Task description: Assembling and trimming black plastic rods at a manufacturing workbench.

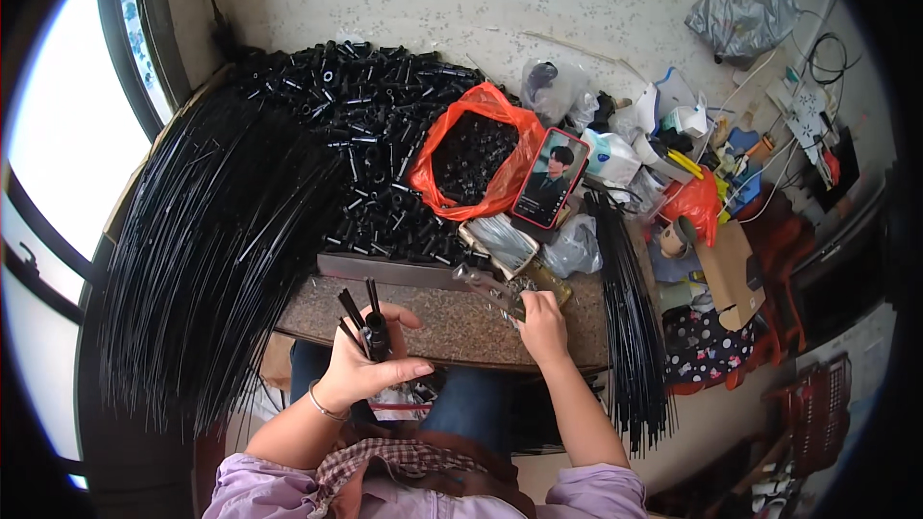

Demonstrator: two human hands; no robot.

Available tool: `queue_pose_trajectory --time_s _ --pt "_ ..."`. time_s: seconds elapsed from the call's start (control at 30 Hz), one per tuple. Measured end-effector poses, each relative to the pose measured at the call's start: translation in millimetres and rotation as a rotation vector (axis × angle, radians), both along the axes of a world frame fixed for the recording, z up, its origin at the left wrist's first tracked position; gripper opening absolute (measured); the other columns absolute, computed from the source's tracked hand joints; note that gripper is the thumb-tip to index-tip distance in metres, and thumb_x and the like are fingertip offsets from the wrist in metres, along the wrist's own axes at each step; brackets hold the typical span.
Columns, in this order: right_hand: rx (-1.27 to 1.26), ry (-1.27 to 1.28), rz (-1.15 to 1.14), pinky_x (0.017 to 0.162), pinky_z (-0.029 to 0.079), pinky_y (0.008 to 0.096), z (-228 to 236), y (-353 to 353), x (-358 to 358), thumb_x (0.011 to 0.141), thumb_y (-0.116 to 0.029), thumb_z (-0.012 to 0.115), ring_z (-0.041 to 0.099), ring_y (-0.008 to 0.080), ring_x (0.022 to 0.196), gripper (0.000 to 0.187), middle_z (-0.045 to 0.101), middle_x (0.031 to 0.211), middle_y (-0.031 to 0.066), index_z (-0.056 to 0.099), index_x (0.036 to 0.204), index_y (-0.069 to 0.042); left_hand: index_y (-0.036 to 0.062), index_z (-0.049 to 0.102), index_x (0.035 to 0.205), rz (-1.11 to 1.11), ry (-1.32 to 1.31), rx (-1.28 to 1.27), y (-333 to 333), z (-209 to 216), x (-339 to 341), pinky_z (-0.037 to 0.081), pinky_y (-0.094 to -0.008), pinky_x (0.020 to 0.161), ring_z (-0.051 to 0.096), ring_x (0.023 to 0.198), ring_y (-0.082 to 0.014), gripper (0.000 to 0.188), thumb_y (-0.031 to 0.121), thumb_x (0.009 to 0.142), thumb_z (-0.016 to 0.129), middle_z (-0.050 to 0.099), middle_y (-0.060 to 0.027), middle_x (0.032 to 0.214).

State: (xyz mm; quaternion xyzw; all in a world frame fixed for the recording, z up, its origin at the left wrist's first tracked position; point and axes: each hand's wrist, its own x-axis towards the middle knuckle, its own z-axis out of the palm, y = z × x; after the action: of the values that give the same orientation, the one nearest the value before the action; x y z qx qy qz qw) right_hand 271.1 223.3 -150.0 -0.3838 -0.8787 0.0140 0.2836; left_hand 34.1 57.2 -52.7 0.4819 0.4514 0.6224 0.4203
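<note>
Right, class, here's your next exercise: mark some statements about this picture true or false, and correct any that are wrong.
1. The left hand holds a black tube. True.
2. The red bag is tied shut. False: the red bag is open, with small black parts inside.
3. The phone has a dark screen. False: the phone is lit and shows a picture.
4. A bundle of long black strands lies to the right of the right hand. True.
5. The bracelet is on the right wrist. False: the bracelet is on the left wrist.
</note>
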Motion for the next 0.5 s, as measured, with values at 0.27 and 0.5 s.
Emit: queue_pose_trajectory --time_s 0.27,0.5 --pt "0.062 0.006 -0.033 0.068 0.048 0.036 -7 4 0 0.072 -0.001 0.06 0.055 0.0296 0.077 0.018 0.057 0.079 0.0124 0.053 0.089 -0.002 -0.0008 0.056 0.093 0.0 -0.001 -0.012 -7 7 -1 0.035 -0.0167 0.047 0.047 0.051 -0.0028 0.041 0.003 0.06 0.08 0.054 0.0019 0.059" --pt "-0.992 1.21 0.205 0.046 0.041 0.0217 73 -76 -47 0.079 0.005 0.057 0.05 0.0102 0.053 0.015 0.054 0.073 0.0055 0.046 0.085 -0.005 0.0034 0.058 0.105 -0.131 0.142 -0.014 -13 19 20 0.033 -0.017 0.05 0.044 0.054 -0.0016 0.05 0.014 0.063 0.081 0.048 0.0063 0.061"
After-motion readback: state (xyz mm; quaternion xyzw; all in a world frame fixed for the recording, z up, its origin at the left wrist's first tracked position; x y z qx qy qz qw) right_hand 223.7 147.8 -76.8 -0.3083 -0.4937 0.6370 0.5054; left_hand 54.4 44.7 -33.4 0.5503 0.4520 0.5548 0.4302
